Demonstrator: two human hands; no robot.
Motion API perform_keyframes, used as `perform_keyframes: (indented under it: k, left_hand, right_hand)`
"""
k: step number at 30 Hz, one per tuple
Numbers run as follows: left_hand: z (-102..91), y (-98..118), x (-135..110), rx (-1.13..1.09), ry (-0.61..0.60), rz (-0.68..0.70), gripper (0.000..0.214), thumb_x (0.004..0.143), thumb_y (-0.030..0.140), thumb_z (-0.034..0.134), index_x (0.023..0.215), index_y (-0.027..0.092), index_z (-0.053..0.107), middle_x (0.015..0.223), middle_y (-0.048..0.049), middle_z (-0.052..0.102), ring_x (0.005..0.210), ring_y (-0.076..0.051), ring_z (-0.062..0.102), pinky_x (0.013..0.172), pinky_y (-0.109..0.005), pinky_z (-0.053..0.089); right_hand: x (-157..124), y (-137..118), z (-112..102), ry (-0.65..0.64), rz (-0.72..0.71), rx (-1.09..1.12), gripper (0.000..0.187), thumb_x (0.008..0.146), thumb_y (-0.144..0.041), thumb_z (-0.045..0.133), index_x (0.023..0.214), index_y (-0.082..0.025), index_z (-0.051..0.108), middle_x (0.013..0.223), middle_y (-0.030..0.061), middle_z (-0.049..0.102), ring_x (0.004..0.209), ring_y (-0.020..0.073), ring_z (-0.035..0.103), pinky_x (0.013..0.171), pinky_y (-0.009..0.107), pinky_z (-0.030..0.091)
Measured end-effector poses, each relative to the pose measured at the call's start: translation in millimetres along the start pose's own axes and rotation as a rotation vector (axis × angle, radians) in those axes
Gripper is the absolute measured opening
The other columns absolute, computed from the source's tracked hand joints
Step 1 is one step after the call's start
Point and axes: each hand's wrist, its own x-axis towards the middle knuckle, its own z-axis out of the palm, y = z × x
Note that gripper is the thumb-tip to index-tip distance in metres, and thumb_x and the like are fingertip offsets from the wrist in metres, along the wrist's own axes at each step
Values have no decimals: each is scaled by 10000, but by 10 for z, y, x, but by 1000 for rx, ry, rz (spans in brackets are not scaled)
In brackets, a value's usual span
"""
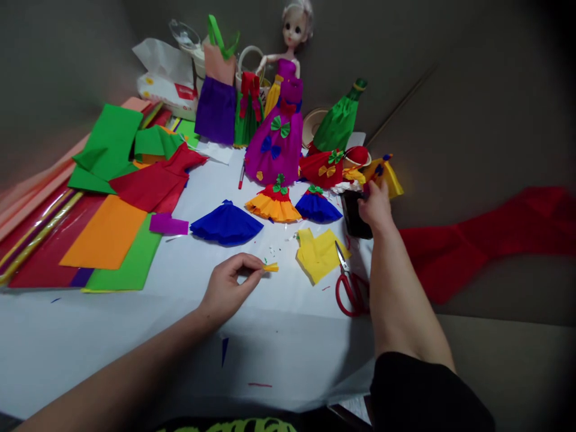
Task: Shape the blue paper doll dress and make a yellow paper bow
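My left hand is closed in a pinch on a small folded strip of yellow crepe paper, just above the white table. My right hand reaches to the back right, by a yellow paper piece with a blue bow and over a dark phone-like object; its fingertips are blurred and partly hidden. Between the hands lie a yellow crepe paper sheet and red-handled scissors. Small paper skirts stand beyond: a blue one, an orange and red one, and a blue one with a green bow.
A doll in a purple paper dress stands at the back, near a green paper-wrapped bottle. Coloured paper sheets pile up at left. Red paper spreads at far right. A tissue pack sits behind.
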Motion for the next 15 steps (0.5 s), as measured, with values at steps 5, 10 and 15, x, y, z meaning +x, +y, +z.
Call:
perform_keyframes:
  k: [5,10,15]
  left_hand:
    - [1,-10,-3,25,-19,11,42,795,199,679,770,184,649,882,-54,712,831,-183,710,759,-309,607]
    - [-8,-10,3,46,-28,22,43,802,198,675,772,183,648,886,-55,712,834,-180,705,763,-306,603]
    - [-14,-24,4,53,-36,18,41,804,200,676,779,184,648,893,-55,710,846,-182,702,774,-306,597]
  right_hand:
    - [139,90,-60,-167,126,-35,502,858,-182,618,1330,-23,556,1386,268,539,1271,318,539,1035,351,407]
    - [466,-18,-264,-173,181,-70,414,860,-215,644,1182,45,636,1182,328,649,1102,308,609,882,345,419]
    - [582,-118,-470,-106,156,-50,413,898,-210,595,1248,8,620,1252,293,636,1129,267,601,874,326,392]
